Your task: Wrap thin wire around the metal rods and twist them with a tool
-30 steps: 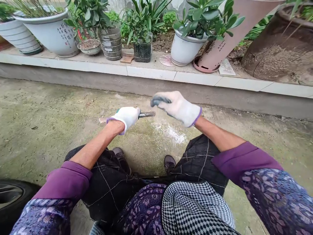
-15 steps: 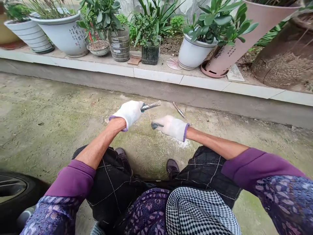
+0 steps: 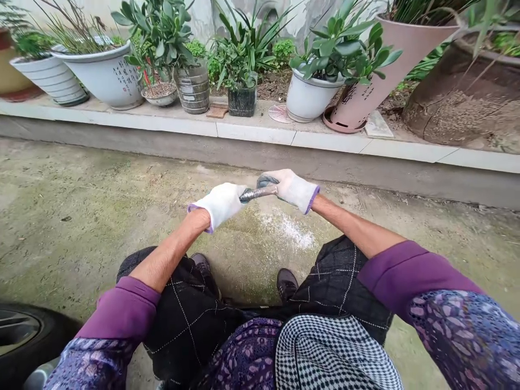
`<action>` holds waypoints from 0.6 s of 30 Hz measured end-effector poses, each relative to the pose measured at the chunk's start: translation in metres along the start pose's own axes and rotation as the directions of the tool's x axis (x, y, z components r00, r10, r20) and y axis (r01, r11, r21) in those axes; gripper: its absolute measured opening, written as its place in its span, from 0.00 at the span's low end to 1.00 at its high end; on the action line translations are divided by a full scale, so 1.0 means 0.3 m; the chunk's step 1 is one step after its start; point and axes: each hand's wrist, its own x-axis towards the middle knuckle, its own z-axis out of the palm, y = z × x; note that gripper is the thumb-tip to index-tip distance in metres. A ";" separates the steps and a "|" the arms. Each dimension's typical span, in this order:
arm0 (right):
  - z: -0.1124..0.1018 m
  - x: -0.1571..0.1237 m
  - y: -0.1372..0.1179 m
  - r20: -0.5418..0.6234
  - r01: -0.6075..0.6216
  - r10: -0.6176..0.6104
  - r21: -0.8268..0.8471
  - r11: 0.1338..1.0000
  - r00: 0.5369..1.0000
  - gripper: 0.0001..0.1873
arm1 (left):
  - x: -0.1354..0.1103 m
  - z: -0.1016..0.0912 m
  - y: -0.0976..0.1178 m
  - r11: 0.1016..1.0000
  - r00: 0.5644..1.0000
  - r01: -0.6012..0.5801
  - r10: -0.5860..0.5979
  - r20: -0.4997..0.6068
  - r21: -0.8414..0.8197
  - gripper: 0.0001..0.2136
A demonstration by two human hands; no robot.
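Observation:
Both my hands wear white knit gloves with dark grey-green fingers and purple cuffs. My left hand [image 3: 225, 203] is closed around a short stick [image 3: 260, 192], silvery and shiny near the hand, duller and brownish toward its right end. At that right end is my right hand [image 3: 289, 187], its dark fingers curled over and close above the stick. Whether these fingers grip the stick itself or something thin beside it cannot be made out. The stick is held nearly level above the concrete ground.
White powder or crumbs [image 3: 294, 233] lie scattered on the concrete [image 3: 122, 216]. Ahead runs a low tiled ledge [image 3: 252, 130] with potted plants, among them a white pot [image 3: 311, 97] and a pink tall pot [image 3: 357, 103]. A car wheel [image 3: 28, 336] stands at lower left.
My right hand has moved up to the stick's right end; the thin thread between the hands no longer shows. A second stick on the ground is out of sight, around where my right hand is.

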 end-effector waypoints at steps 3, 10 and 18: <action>0.072 -0.016 -0.023 0.097 -0.021 0.020 0.012 1.000 0.995 0.12 | 0.008 -0.015 -0.024 0.995 0.998 0.034 -0.038 -0.043 -0.090 0.16; 0.083 -0.082 -0.156 0.234 0.023 0.056 -0.324 0.946 0.971 0.13 | 0.031 0.044 -0.098 0.966 0.979 0.200 -0.204 0.003 0.162 0.15; -0.027 -0.026 -0.060 0.013 -0.058 0.064 -0.279 0.959 0.998 0.13 | 0.023 0.053 -0.018 0.989 0.992 -0.008 -0.010 0.123 0.146 0.13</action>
